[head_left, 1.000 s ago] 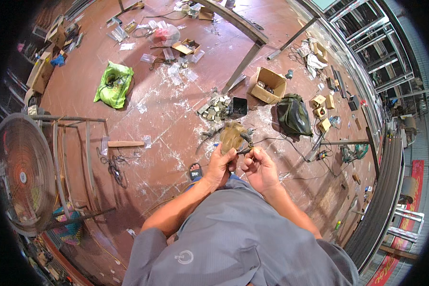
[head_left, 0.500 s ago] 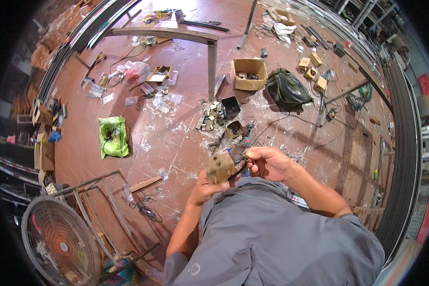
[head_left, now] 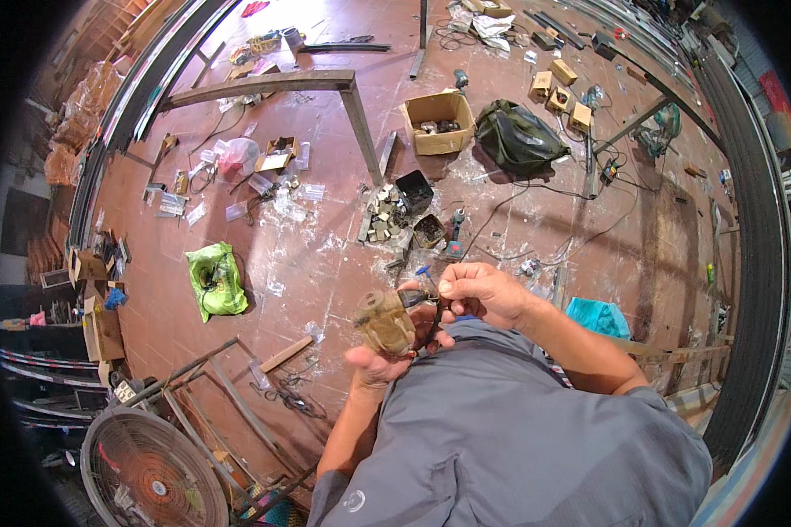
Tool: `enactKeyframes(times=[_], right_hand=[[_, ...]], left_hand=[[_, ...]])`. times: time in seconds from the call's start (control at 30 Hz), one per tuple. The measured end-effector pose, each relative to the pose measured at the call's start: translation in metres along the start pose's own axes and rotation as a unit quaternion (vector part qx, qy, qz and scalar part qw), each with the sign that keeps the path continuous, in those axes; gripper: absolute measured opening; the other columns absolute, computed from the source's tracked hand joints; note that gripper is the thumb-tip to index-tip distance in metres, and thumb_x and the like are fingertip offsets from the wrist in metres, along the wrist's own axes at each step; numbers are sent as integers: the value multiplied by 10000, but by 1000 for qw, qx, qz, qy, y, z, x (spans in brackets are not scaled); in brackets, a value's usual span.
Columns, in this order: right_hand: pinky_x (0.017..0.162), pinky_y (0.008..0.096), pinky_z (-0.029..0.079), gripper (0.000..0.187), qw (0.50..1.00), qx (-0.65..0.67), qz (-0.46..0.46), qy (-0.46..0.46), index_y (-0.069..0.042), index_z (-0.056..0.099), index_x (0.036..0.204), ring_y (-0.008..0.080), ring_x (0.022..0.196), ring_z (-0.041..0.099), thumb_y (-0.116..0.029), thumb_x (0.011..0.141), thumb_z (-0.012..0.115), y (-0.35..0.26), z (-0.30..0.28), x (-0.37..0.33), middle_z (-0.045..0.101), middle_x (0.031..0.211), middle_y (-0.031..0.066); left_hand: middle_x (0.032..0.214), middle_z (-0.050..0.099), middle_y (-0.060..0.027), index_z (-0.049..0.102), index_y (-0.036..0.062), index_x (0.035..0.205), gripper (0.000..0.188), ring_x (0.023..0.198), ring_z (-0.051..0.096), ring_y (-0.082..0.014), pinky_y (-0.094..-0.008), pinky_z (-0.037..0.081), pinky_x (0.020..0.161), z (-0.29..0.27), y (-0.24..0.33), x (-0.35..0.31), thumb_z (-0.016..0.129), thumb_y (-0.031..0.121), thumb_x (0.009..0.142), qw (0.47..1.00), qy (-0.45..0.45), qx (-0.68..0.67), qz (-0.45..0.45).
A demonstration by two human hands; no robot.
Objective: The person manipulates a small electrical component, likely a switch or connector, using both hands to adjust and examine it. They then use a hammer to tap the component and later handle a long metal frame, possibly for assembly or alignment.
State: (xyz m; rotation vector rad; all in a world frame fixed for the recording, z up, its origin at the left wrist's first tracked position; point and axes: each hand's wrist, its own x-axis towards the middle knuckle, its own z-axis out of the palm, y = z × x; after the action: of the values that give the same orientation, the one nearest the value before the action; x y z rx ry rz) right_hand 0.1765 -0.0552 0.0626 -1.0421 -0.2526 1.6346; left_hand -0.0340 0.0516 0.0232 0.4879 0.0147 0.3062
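Held in front of my waist is a dirty tan, rounded, block-like device (head_left: 384,325) with a darker end; its exact kind is unclear. My left hand (head_left: 380,362) is closed round it from below, the palm under it. A thin dark cord (head_left: 435,327) curves beside the device's darker end. The fingertips of my right hand (head_left: 483,290) pinch this cord near its top, though the exact grip is partly hidden. Just beyond those fingertips a small blue piece (head_left: 424,271) sticks up.
Ahead on the tiled floor lie a cordless drill (head_left: 455,234), a heap of small metal pieces (head_left: 385,215), a cardboard box (head_left: 438,149) and a dark green bag (head_left: 514,145). A bright green bag (head_left: 217,281) and a large round fan (head_left: 154,465) are at left. A metal frame (head_left: 272,83) stands ahead.
The device has turned in my left hand and shifted slightly left and down. My right hand stays by its cord. The view has shifted, showing a turquoise bag at right.
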Motion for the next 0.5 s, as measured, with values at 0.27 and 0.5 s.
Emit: enactKeyframes(times=[0.27,0.5], right_hand=[[816,325,538,78,805,-427,-410,-34,-17,682,1019,229,886,675,-83,992,714,-16,-18,-3,670,1000,81],[749,306,553,136,680,-505,-530,36,-18,697,1026,229,911,680,43,917,748,-38,-42,0,664,1052,95]], left_hand=[[1359,628,-288,424,150,1576,1165,1109,633,-508,-410,562,590,-16,-9,17,550,976,763,987,77,-130,-49],[1298,666,-281,476,79,1521,1186,1089,667,-465,-335,527,537,-7,-12,43,587,968,744,990,74,-75,-98]])
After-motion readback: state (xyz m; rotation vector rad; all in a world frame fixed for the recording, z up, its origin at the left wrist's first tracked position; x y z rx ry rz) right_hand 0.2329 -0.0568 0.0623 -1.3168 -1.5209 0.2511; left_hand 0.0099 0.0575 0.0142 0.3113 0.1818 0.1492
